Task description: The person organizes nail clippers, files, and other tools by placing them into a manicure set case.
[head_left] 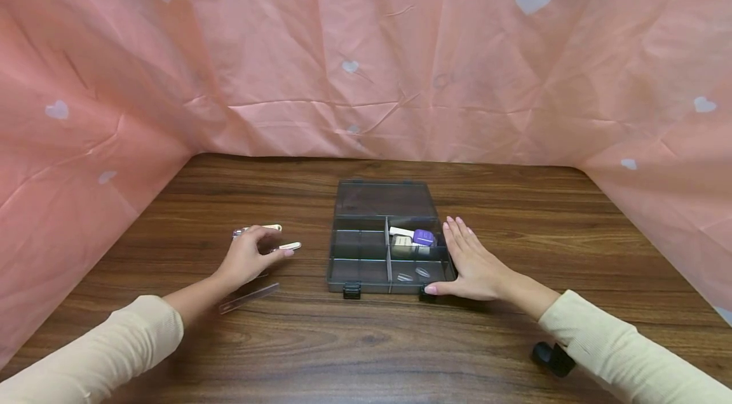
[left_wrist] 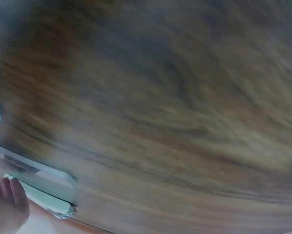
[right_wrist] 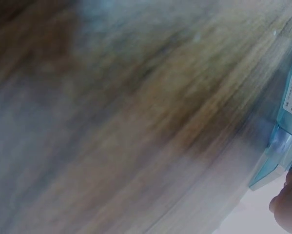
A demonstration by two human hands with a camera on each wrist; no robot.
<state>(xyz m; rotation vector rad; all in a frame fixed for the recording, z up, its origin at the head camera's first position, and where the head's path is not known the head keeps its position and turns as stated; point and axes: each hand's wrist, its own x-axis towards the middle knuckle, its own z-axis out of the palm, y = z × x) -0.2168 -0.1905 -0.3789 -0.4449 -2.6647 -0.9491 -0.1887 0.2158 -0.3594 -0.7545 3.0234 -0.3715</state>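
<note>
My left hand point(head_left: 248, 258) hovers low over the table with fingers loosely bent, the thumb tip right at a small cream nail clipper point(head_left: 290, 246). Another cream-handled clipper point(head_left: 269, 227) lies just beyond the fingers. My right hand point(head_left: 471, 264) rests, fingers extended, along the right side of a dark translucent divided box point(head_left: 359, 270), thumb at its front latch. The box's lid point(head_left: 384, 199) lies open at the back. Inside are a purple nail polish bottle point(head_left: 424, 237), a beige one point(head_left: 402, 241) and clear oval pieces point(head_left: 422, 272).
A thin translucent pinkish strip point(head_left: 249, 298) lies on the wooden table point(head_left: 320, 347), near the left wrist. Some black object point(head_left: 552, 358) sits under the right sleeve. Pink cloth point(head_left: 389, 124) with white hearts hangs around the table's back and sides.
</note>
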